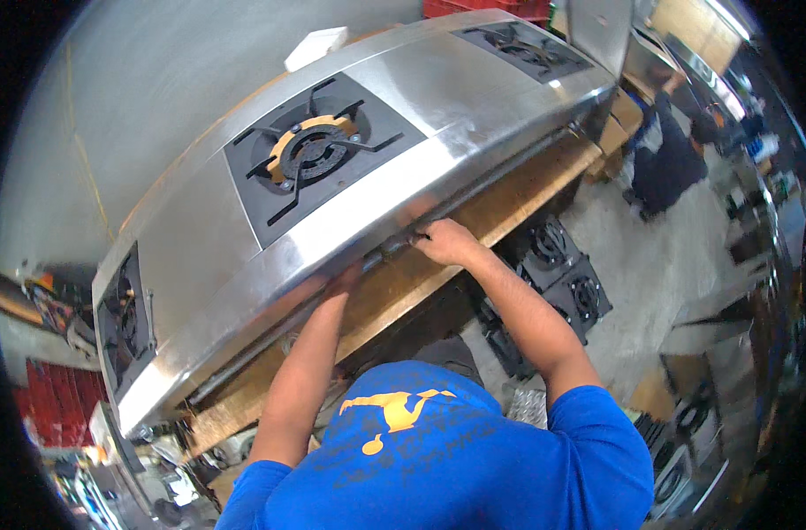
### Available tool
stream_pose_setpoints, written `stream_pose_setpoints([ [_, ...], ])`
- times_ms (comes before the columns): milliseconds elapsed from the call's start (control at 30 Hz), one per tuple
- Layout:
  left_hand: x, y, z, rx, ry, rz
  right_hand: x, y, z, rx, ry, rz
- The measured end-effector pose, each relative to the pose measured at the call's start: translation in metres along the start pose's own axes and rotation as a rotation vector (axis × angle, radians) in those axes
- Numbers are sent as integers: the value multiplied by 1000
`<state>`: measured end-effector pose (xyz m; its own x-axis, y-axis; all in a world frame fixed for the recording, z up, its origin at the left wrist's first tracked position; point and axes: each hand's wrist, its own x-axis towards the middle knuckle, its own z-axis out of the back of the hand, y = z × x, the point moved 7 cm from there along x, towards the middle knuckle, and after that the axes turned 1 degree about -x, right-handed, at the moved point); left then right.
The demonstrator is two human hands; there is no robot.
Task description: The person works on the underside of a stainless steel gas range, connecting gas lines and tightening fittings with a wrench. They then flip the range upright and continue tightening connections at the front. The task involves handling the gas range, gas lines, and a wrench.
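A long stainless steel cooktop [403,84] stands in front of me, with a gas burner [315,152] and black pan supports set in its middle. Beneath its front edge runs a dark metal pipe [387,250]. My right hand [445,242] is at this pipe, fingers curled and closed; whatever is between the fingertips is hidden. To its left, my left hand [345,281] reaches under the steel lip, where its fingers are out of sight. Below both hands extends a wooden board [399,290].
More burners sit at the cooktop's right end [527,51] and left end [127,318]. Several black burner parts [566,283] lie on the floor at right. Another person [670,159] crouches at the far right. A red crate [63,402] is at left.
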<state>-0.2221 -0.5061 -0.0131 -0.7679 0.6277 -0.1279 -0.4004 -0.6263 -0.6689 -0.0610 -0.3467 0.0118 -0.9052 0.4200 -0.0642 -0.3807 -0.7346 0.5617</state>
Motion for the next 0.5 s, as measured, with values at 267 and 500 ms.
stream_pose_setpoints([
  [267,1,6,2,-14,-34,89,50,22,29,-413,183,299],
  [500,2,9,-2,-16,-68,154,66,42,34,-411,291,407],
])
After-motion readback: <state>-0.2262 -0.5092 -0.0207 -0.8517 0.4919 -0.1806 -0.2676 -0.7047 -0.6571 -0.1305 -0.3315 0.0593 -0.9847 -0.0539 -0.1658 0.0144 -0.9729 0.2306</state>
